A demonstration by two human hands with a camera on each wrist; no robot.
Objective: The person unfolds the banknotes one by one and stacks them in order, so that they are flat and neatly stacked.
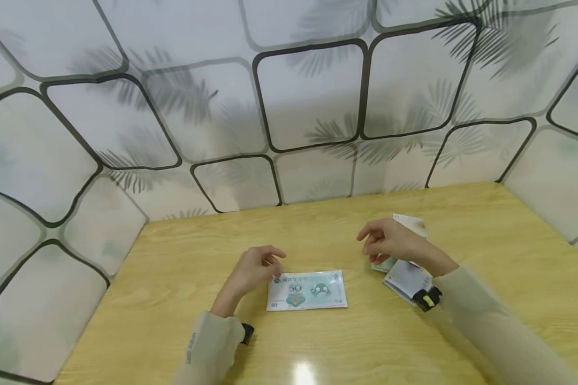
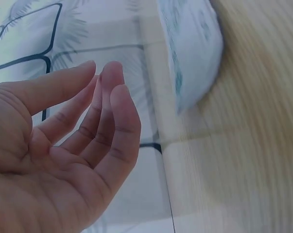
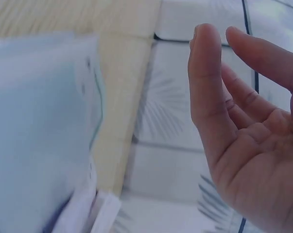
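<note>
A flat teal-and-white packet (image 1: pixel 307 291) printed like a banknote with "50" lies on the table in the head view. My left hand (image 1: pixel 255 271) hovers at its upper left corner, fingers loosely bent; the left wrist view shows nothing between thumb and fingers (image 2: pixel 118 116), with the packet's curved end (image 2: pixel 197 53) beyond. Over a loose pile at the right is my right hand (image 1: pixel 394 241), its thumb and fingers apart and holding nothing in the right wrist view. Below it lie a pale bluish packet (image 1: pixel 407 278) and a green-printed one (image 1: pixel 383 265), partly hidden by the hand.
Another whitish note-like piece (image 1: pixel 411 222) sticks out behind the right hand. The wood-grain table (image 1: pixel 183 299) meets a patterned cloth wall (image 1: pixel 313 96) at the back and sides. Black straps (image 1: pixel 428 298) sit on both wrists. A light glare shows near the front.
</note>
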